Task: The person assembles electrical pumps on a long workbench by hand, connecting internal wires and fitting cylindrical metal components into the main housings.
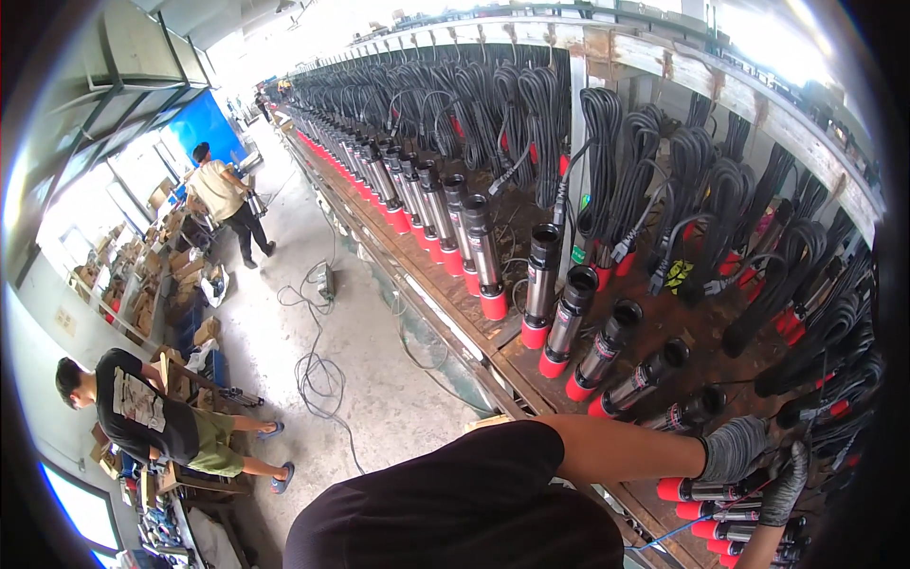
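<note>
My left hand [735,449], in a grey knit glove, reaches across the bench at the lower right. My right hand [785,487], gloved too, comes up from the lower edge close beside it. The fingers of both hands are closed together at one spot among black cables; what they pinch is too small to make out. A thin red and blue wire [671,541] runs below the hands. Beneath them are several steel submersible pumps [730,513] with red end caps. Another pump [689,410] with a black top stands just left of my left hand.
A long row of similar pumps [483,248] lines the wooden bench [455,318] into the distance. Coiled black cables [542,133] hang from a white rail [720,76] above. Loose cable [320,379] lies on the floor. Two people [156,412] are at the left, near cluttered shelves.
</note>
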The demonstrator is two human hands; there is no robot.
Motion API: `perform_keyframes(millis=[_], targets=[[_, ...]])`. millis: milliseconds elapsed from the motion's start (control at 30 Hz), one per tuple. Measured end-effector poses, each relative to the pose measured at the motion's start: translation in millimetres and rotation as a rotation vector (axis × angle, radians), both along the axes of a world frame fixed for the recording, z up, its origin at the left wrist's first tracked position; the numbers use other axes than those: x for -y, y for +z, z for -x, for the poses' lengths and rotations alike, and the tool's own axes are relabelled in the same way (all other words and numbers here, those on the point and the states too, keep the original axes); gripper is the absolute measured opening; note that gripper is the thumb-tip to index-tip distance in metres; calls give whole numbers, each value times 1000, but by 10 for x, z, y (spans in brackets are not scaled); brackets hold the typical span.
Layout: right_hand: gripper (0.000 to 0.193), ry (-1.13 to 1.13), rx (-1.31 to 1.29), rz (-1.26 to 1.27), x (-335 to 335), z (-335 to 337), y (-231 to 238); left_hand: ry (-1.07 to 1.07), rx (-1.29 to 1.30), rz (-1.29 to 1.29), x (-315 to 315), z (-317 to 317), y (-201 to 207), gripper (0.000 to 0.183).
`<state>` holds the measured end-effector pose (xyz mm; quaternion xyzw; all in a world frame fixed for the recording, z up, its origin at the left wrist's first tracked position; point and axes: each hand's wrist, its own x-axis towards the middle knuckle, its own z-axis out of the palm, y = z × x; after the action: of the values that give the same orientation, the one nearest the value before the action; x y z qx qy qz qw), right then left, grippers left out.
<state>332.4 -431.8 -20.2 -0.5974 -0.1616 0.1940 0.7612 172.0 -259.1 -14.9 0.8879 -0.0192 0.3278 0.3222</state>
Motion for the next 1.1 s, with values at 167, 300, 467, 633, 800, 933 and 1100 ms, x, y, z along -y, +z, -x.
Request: perform_keyframes(millis=[167, 300, 467, 633, 800, 933, 1100], targets=[[40, 56, -115, -3, 25, -85, -46, -85, 8, 148, 46, 318, 29, 27], [42, 125, -39, 60, 133, -13, 8, -208, -200, 27, 108, 627, 62, 24], [38, 103, 103, 58, -46, 151, 20, -241, -117, -84, 124, 838, -243, 24], [45, 104, 238, 148, 357, 18, -65, -336, -191, -186, 67, 911, -142, 24], [38, -51, 20, 75, 409, 148, -126, -417, -34, -154, 65, 805, -236, 22], [32, -13, 40, 8, -269, 667, 454, -312, -58, -51, -51, 1061, -66, 26], [38, 75, 74, -4, -238, 690, 589, -390, -111, -66, 54, 1144, -48, 23]])
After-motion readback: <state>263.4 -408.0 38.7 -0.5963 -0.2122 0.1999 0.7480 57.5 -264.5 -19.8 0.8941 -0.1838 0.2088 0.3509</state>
